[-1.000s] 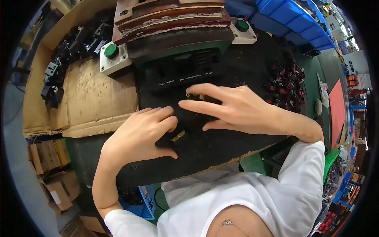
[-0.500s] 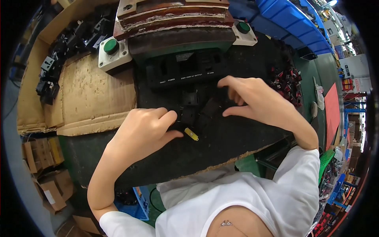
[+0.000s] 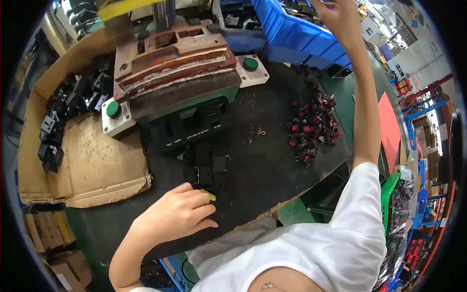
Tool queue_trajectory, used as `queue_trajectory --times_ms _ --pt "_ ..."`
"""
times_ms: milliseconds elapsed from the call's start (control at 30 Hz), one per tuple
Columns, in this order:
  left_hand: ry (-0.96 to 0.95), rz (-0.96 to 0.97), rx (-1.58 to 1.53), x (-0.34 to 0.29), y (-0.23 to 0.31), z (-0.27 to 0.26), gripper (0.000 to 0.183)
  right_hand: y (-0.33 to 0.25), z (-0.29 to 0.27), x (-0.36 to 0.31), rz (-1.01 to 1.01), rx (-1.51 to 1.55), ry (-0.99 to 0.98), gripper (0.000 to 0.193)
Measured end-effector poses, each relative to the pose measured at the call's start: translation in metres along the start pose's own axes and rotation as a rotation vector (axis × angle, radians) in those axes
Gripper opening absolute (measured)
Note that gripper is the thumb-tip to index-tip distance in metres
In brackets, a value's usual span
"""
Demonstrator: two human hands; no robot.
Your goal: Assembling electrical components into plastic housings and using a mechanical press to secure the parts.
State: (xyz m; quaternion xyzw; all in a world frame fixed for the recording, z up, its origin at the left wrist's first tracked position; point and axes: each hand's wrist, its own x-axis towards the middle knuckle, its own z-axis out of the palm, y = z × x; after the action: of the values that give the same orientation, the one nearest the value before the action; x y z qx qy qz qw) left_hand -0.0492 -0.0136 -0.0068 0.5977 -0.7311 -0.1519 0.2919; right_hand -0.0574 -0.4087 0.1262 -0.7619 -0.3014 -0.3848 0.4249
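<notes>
My left hand (image 3: 181, 212) rests low over the dark work surface, fingers loosely bent and thumb apart, with nothing seen between them. A small yellow piece (image 3: 209, 195) lies right by its fingers, partly hidden; whether they touch it I cannot tell. Just beyond are several small black plastic parts (image 3: 210, 170) with metal pins. Behind these sits a long black plastic housing (image 3: 190, 135) with cutouts and white lettering. My right hand (image 3: 339, 13) is stretched far out beside a blue bin (image 3: 296, 31) of small parts. The upper frame edge cuts off its fingers.
Beyond the housing stands a press fixture with a brown layered block (image 3: 170, 65), flanked by two green push buttons (image 3: 113, 109) (image 3: 250, 64). On the left, a cardboard tray (image 3: 104, 165) holds black sockets (image 3: 73, 104). A pile of red-and-black switches (image 3: 314, 121) lies right.
My right hand has left the black parts and swung up and right to the blue bin. The view has shifted right. My left hand stays low, now covering part of the yellow piece.
</notes>
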Motion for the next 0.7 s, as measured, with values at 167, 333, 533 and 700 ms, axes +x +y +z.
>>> queue_trajectory --times_ms 167,333,533,700 --pt "0.027 -0.033 -0.018 -0.001 0.001 0.002 0.032 0.087 -0.068 0.022 0.634 -0.927 -0.346 0.036" --pt "0.077 -0.041 -0.02 0.001 -0.005 0.002 0.036 0.175 -0.097 0.015 0.4 -1.117 -0.67 0.033" --pt "0.166 -0.023 0.05 0.001 -0.005 -0.008 0.04 0.171 -0.094 0.01 0.208 -1.127 -0.673 0.029" --pt "0.431 0.052 0.25 -0.013 -0.012 -0.027 0.047 0.142 -0.062 0.008 0.381 -0.832 -0.452 0.034"
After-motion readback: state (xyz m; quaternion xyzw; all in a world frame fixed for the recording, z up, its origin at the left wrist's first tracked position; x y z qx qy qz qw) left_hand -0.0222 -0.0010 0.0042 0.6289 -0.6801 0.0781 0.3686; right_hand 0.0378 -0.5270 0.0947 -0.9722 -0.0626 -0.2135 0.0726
